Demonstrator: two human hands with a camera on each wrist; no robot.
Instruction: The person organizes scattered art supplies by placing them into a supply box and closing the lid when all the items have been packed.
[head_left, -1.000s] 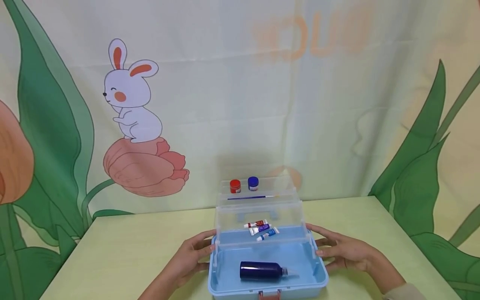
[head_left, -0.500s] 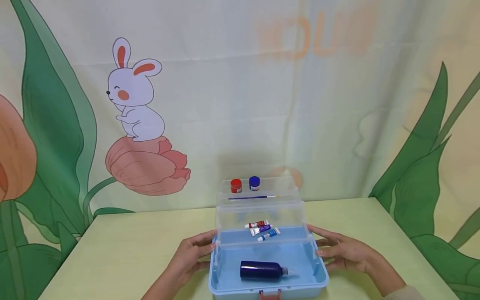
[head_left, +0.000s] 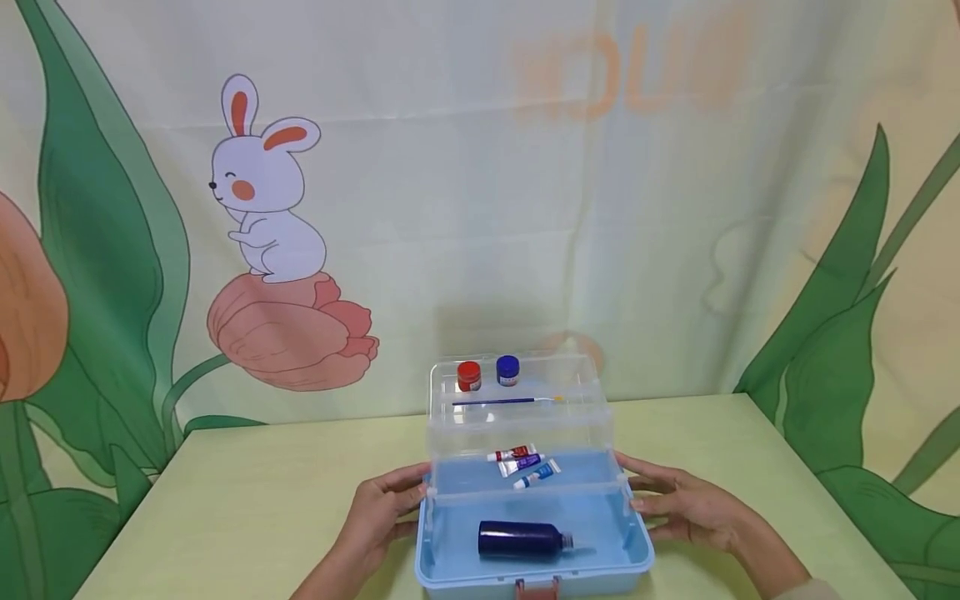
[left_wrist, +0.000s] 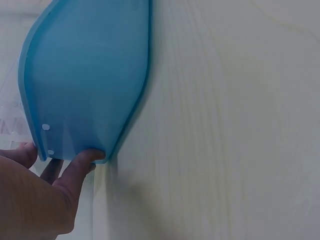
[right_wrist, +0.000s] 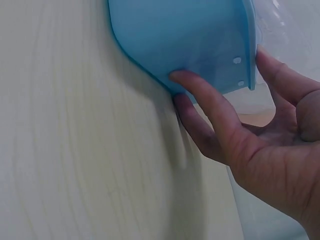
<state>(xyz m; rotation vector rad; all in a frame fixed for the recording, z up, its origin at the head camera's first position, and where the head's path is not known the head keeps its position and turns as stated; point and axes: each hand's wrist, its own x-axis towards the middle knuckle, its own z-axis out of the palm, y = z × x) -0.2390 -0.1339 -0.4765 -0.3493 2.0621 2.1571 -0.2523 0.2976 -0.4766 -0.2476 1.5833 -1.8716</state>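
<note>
A light blue storage box (head_left: 453, 546) stands open on the table, its clear fold-out trays (head_left: 525, 433) stepping up behind it. My left hand (head_left: 375, 517) grips the box's left side near the back; in the left wrist view its fingers (left_wrist: 82, 167) reach round the blue end wall. On the opposite side my right hand (head_left: 697, 508) holds the box likewise, fingertips (right_wrist: 185, 77) on the wall and thumb by the rim. Inside lies a dark blue squeeze bottle (head_left: 521, 540). Small paint tubes (head_left: 536, 473) lie in the lower tray; a paintbrush (head_left: 495, 402) and two paint jars (head_left: 507, 370) are higher up.
The pale wooden table (head_left: 270, 500) extends to both sides of the box. Behind it hangs a printed curtain (head_left: 480, 208) with a rabbit and tulips. A reddish latch (head_left: 537, 588) sits at the box's front.
The clear upper trays have shifted slightly down and forward, with the jars and brush in them. Both hands keep their hold on the box's sides.
</note>
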